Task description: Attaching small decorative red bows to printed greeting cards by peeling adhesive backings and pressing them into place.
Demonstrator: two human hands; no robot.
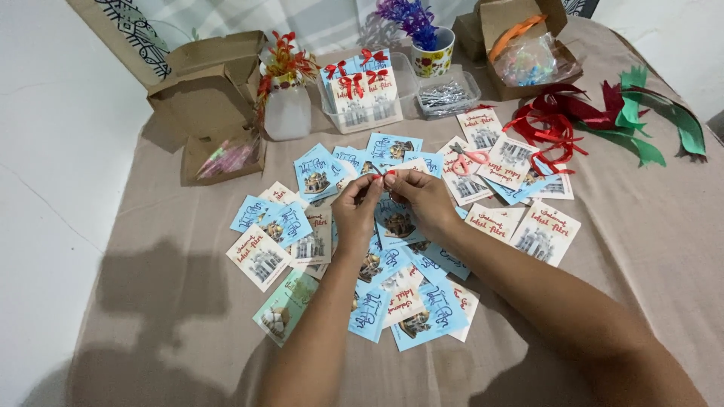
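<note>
With your left hand (356, 205) and right hand (422, 197) pinching the small red ribbon piece (381, 174), keep fingertips close above the cards (392, 271) so it stays taut.

Small printed cards (362, 249) are lying scattered across the middle of the cloth-covered table (648, 249), with both hands (392, 203) meeting above them. Behind the cards, a clear tub (369, 94) is holding finished cards, with a bottle vase (286, 105) standing to its left and a mug (434, 53) behind it to the right. An open box (215, 113) is sitting far left; ribbons (558, 120) are lying to the right, scissors (469, 157) resting just beside them.
</note>
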